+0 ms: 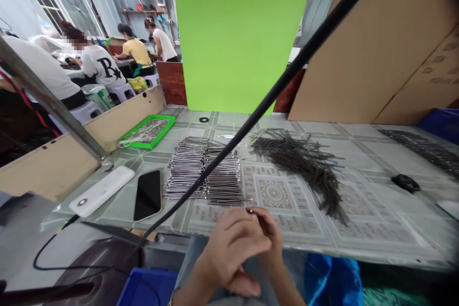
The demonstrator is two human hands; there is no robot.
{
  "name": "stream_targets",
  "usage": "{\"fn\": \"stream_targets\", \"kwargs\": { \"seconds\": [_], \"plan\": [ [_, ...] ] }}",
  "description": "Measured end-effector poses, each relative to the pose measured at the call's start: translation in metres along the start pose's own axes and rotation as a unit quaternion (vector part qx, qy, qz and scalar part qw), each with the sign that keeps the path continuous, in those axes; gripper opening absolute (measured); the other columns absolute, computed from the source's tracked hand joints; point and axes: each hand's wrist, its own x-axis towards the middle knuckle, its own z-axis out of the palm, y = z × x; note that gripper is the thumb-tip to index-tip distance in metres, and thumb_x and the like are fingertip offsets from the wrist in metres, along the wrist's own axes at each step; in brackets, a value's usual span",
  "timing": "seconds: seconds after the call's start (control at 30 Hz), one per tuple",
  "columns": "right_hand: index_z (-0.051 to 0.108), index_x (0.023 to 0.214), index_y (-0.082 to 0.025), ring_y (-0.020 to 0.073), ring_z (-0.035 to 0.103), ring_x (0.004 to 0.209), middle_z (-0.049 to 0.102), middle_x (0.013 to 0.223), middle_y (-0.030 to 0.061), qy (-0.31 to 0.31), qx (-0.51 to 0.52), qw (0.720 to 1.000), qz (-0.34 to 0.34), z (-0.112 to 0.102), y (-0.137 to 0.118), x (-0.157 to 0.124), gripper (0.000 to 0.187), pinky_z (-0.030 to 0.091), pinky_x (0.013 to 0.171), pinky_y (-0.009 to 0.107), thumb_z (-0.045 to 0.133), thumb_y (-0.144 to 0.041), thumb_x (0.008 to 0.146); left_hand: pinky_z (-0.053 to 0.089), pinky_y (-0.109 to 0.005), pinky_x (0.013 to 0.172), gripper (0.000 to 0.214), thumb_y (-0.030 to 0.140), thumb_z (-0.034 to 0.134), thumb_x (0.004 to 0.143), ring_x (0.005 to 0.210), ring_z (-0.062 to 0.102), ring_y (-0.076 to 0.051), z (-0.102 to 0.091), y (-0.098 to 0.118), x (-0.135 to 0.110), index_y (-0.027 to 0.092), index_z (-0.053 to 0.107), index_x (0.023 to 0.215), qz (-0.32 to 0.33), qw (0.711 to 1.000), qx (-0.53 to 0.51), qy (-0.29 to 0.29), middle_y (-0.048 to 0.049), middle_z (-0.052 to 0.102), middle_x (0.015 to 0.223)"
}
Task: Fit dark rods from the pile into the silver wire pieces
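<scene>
My left hand (234,248) and my right hand (272,235) meet at the table's front edge. The left hand's fingers are bent together and overlap the right hand, with the thumb lower down. What they close around is hidden. At the right hand's curled fingertips shows a tiny shiny point, too small to name. Just beyond the hands lie thin metal rods (184,172) in two neat side-by-side stacks. Farther right, a loose heap of dark, thin strands or rods (304,158) spreads over the patterned tablecloth (274,193).
A black cable (272,95) crosses the view diagonally. On the left are a phone (148,195), a white power bank-like device (102,192) and a green-rimmed tray (163,134). A green board (244,48) stands behind. Several people sit at the far left. More dark rods (426,150) lie right.
</scene>
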Motion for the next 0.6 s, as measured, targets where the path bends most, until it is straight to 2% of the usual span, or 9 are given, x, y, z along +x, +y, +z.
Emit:
{"fn": "stream_targets", "kwargs": {
  "seconds": [0.07, 0.13, 0.23, 0.3, 0.4, 0.5, 0.6],
  "plan": [
    [0.061, 0.1, -0.018, 0.0127, 0.062, 0.076, 0.064, 0.089, 0.0068, 0.015, 0.031, 0.999, -0.019, -0.007, -0.012, 0.021, 0.019, 0.051, 0.067, 0.025, 0.046, -0.028, 0.094, 0.042, -0.041, 0.084, 0.042, 0.049, 0.033, 0.093, 0.086, 0.057, -0.024, -0.006, -0.014, -0.014, 0.025, 0.057, 0.119, -0.013, 0.995, 0.013, 0.097, -0.0094, 0.063, 0.089],
    [0.064, 0.097, -0.018, 0.0109, 0.061, 0.077, 0.065, 0.087, 0.0046, -0.022, 0.009, 0.997, -0.07, -0.007, -0.019, 0.047, 0.015, 0.049, 0.069, 0.022, 0.052, -0.025, 0.092, 0.043, -0.036, 0.078, 0.036, 0.043, 0.032, 0.094, 0.082, 0.055, -0.021, -0.015, -0.032, -0.027, 0.022, 0.055, 0.113, -0.05, 0.983, 0.041, 0.169, -0.0075, 0.06, 0.086],
    [0.067, 0.098, -0.018, 0.0121, 0.058, 0.083, 0.066, 0.088, 0.0044, -0.101, -0.077, 0.978, -0.167, 0.01, -0.015, 0.082, 0.019, 0.046, 0.076, 0.025, 0.051, -0.026, 0.093, 0.042, -0.033, 0.078, 0.03, 0.036, 0.031, 0.095, 0.082, 0.055, -0.019, -0.029, -0.061, -0.042, 0.019, 0.053, 0.107, -0.153, 0.957, 0.119, 0.215, -0.0065, 0.057, 0.088],
    [0.069, 0.097, -0.017, 0.0136, 0.057, 0.082, 0.066, 0.085, 0.0045, -0.152, -0.137, 0.952, -0.226, 0.027, -0.003, 0.098, 0.022, 0.045, 0.077, 0.027, 0.05, -0.028, 0.094, 0.042, -0.033, 0.08, 0.028, 0.032, 0.033, 0.095, 0.085, 0.055, -0.019, -0.036, -0.074, -0.047, 0.018, 0.054, 0.106, -0.21, 0.94, 0.178, 0.201, -0.0073, 0.059, 0.092],
    [0.07, 0.095, -0.019, 0.0155, 0.055, 0.088, 0.065, 0.087, 0.0052, -0.204, -0.213, 0.918, -0.264, 0.048, 0.019, 0.107, 0.02, 0.044, 0.082, 0.029, 0.052, -0.028, 0.092, 0.041, -0.035, 0.084, 0.027, 0.03, 0.034, 0.095, 0.091, 0.054, -0.021, -0.041, -0.085, -0.048, 0.017, 0.056, 0.104, -0.246, 0.929, 0.242, 0.131, -0.0083, 0.061, 0.096],
    [0.069, 0.098, -0.02, 0.0175, 0.053, 0.094, 0.064, 0.094, 0.0064, -0.206, -0.265, 0.899, -0.282, 0.052, 0.033, 0.106, 0.017, 0.042, 0.087, 0.032, 0.056, -0.027, 0.09, 0.041, -0.037, 0.086, 0.025, 0.029, 0.036, 0.095, 0.093, 0.052, -0.021, -0.038, -0.088, -0.046, 0.017, 0.056, 0.103, -0.237, 0.927, 0.281, 0.073, -0.0081, 0.061, 0.098],
    [0.067, 0.102, -0.019, 0.0193, 0.052, 0.098, 0.062, 0.101, 0.0078, -0.187, -0.296, 0.893, -0.284, 0.047, 0.036, 0.102, 0.018, 0.04, 0.091, 0.036, 0.057, -0.026, 0.089, 0.041, -0.039, 0.089, 0.022, 0.028, 0.04, 0.093, 0.097, 0.05, -0.022, -0.032, -0.091, -0.045, 0.017, 0.059, 0.1, -0.221, 0.92, 0.322, 0.041, -0.008, 0.06, 0.1]
  ]
}}
